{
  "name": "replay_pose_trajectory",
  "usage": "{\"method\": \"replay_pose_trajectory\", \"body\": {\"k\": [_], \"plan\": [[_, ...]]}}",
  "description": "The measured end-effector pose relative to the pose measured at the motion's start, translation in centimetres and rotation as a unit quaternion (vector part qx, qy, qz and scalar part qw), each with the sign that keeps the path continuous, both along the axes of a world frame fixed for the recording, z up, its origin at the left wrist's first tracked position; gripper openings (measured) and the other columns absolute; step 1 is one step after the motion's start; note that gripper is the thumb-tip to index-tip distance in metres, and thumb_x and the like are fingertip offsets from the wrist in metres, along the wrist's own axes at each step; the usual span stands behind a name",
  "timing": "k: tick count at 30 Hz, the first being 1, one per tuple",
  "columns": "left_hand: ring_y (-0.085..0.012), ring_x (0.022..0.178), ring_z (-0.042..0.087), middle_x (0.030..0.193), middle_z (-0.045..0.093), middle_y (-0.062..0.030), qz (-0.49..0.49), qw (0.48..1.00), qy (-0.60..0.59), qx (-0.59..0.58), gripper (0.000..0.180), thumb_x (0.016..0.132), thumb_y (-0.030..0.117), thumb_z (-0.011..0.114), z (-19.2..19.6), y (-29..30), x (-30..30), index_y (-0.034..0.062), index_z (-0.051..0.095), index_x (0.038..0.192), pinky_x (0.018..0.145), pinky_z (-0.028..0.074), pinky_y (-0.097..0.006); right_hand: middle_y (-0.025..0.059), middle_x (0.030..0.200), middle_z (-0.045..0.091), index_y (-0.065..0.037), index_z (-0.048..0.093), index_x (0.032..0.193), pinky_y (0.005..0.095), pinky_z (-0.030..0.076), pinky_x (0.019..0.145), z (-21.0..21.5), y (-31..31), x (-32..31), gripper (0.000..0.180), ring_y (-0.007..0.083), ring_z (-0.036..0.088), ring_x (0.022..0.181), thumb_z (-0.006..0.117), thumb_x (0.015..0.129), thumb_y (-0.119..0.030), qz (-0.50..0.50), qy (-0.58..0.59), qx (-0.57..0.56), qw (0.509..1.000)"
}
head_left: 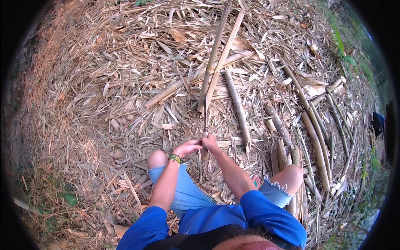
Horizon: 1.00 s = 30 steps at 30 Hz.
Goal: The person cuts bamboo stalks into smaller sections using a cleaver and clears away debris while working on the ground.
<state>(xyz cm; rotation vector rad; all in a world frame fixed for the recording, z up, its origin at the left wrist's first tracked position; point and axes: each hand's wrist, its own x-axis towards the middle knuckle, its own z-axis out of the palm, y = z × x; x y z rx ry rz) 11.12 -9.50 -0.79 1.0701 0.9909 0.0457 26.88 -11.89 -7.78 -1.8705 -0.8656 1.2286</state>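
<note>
Both hands meet low in the middle of the view, just ahead of the knees: the left hand [187, 147] and the right hand [209, 143] touch each other, and each grip is closed around the handle of a blade [205, 118] whose thin dark length rises straight away from the knuckles. The blade's far end sits in the near end of a bamboo pole [215, 52], which runs away from the person and splits into two pale strips that spread apart toward the top of the view. A green and yellow wristband [174, 158] circles the left wrist, and both arms wear blue sleeves [262, 214]. The person crouches in pale blue cut-off shorts [186, 192], the bare knees to either side of the hands. Just to the right of the blade lies a cut bamboo length [238, 109] pointing toward the right knee, and further right a loose row of thicker bamboo stalks [315, 143] lies side by side on the ground. Under everything spreads a thick litter of dry bamboo leaves and husks [104, 91], straw-coloured, with green plants [344, 52] at the upper right edge.
</note>
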Motion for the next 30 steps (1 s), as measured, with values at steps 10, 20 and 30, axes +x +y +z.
{"method": "replay_pose_trajectory", "body": {"k": [10,20,30], "plan": [[-0.0153,0.091,0.068,0.106,0.074,-0.0091,0.096,0.986,-0.024,0.132,0.039,0.100,0.025,0.065,2.2,-0.2,2.4,-0.0038,0.067,0.126,0.081,0.056,-0.032,0.0230,0.093,0.073,0.016,0.069,0.102,0.0431,0.056,0.066,3.9,0.8,1.1,0.049,0.0253,0.071,0.079,0.070,0.084,-0.030,-0.059,0.029,-0.043,0.997],[-0.0202,0.089,0.075,0.098,0.079,-0.0118,0.196,0.924,0.063,0.322,0.027,0.092,0.029,0.073,3.3,1.1,1.9,0.0081,0.078,0.108,0.081,0.057,-0.032,0.0212,0.090,0.072,0.013,0.066,0.103,0.0438,0.057,0.079,2.8,-1.8,7.1,0.046,0.0336,0.072,0.083,0.072,0.086,-0.029,-0.083,-0.010,-0.120,0.989],[-0.0173,0.099,0.072,0.105,0.077,-0.0128,0.207,0.926,0.109,0.298,0.035,0.094,0.024,0.073,3.8,6.0,-0.6,0.0005,0.071,0.120,0.087,0.054,-0.029,0.0294,0.114,0.064,0.008,0.063,0.118,0.0442,0.048,0.100,-1.4,-8.6,6.6,0.064,0.0401,0.061,0.112,0.073,0.087,-0.047,-0.143,-0.421,0.020,0.896]]}}
